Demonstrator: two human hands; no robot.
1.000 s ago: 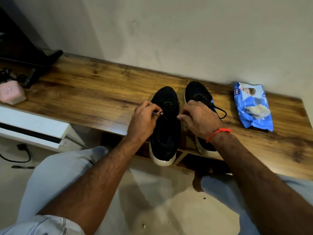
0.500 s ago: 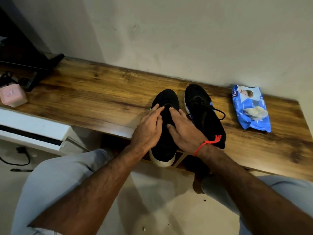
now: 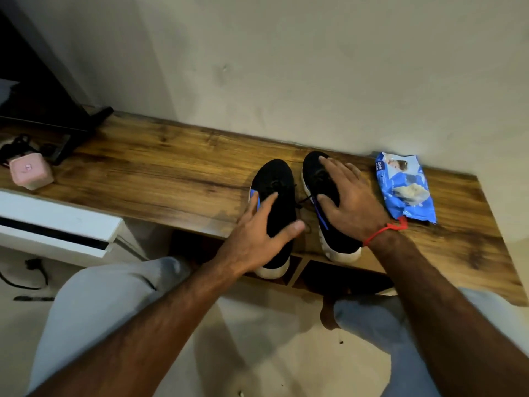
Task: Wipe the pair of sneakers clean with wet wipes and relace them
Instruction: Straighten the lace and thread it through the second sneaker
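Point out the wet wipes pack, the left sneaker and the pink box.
wet wipes pack (image 3: 406, 188), head view, on the middle of its blue wrapper.
left sneaker (image 3: 275, 176), head view, on its black toe.
pink box (image 3: 30, 173), head view, on its top face.

The only readable print is on the blue wipes pack (image 3: 405, 190), lying at about 3 o'clock from the two shoes on the wooden surface (image 3: 160, 179). Near its top left corner a small dark patch carries white letters reading "mee mee", stacked in two lines. The other print on the pack is too small to read.
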